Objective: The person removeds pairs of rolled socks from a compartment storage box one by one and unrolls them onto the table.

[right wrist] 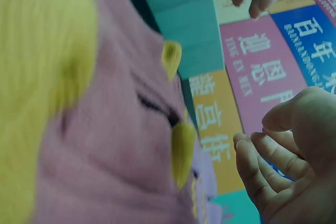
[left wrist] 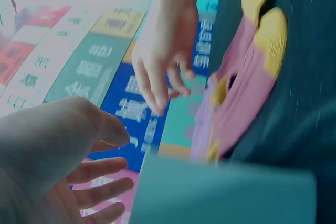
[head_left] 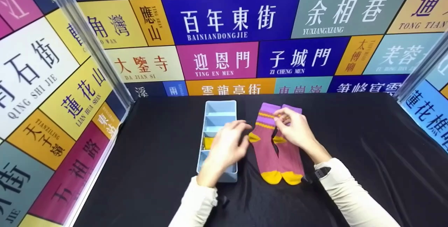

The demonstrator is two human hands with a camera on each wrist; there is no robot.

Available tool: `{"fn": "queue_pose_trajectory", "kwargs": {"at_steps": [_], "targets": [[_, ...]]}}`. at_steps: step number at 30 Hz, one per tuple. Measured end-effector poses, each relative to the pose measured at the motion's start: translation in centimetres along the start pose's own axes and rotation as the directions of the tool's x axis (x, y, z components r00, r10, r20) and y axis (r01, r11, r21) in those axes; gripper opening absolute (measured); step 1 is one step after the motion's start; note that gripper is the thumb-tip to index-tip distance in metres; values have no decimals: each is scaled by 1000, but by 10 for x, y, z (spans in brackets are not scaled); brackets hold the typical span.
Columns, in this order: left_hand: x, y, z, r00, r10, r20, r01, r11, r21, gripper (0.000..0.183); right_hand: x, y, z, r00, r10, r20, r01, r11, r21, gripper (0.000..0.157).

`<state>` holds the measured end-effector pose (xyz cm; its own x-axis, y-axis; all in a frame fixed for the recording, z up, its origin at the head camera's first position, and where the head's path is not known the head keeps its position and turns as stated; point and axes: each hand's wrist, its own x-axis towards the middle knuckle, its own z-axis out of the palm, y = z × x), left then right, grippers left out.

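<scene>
"Where do you see the socks?"

"The pink pair of socks point(head_left: 264, 151) lies flat on the black-covered table point(head_left: 157, 157), side by side, just right of that light-blue divided box point(head_left: 229, 177). The yellow toes point(head_left: 271, 177) point at the person, and the striped purple cuffs point(head_left: 269, 108) at the sign-covered wall point(head_left: 227, 19)."

"And the left hand point(head_left: 227, 142)?"

"Above the box, near its right edge, loosely bent, with its fingers apart."

"From here the right hand point(head_left: 294, 126) seems to pinch a cuff."

"Look from the wrist side: it hovers over the cuffs, thumb and fingers curved toward each other with a gap between them."

"What's the yellow thing point(head_left: 208, 143) in the box?"

"It's in a compartment about halfway along, but the left hand covers much of it, so I can't say what it is."
</scene>
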<state>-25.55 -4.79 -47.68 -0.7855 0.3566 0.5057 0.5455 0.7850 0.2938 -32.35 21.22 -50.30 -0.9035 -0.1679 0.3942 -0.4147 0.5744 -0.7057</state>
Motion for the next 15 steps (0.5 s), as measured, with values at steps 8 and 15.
{"fn": "queue_pose_trajectory", "kwargs": {"at_steps": [8,15], "targets": [[-12,-45,-15,996,-79,-47,78,996,-39,26,0,-25,11,997,-58,49,57,998,18,14],[-18,-77,-20,983,-156,-91,146,983,-110,23,1,-45,22,989,-75,128,65,995,81,17]]}}
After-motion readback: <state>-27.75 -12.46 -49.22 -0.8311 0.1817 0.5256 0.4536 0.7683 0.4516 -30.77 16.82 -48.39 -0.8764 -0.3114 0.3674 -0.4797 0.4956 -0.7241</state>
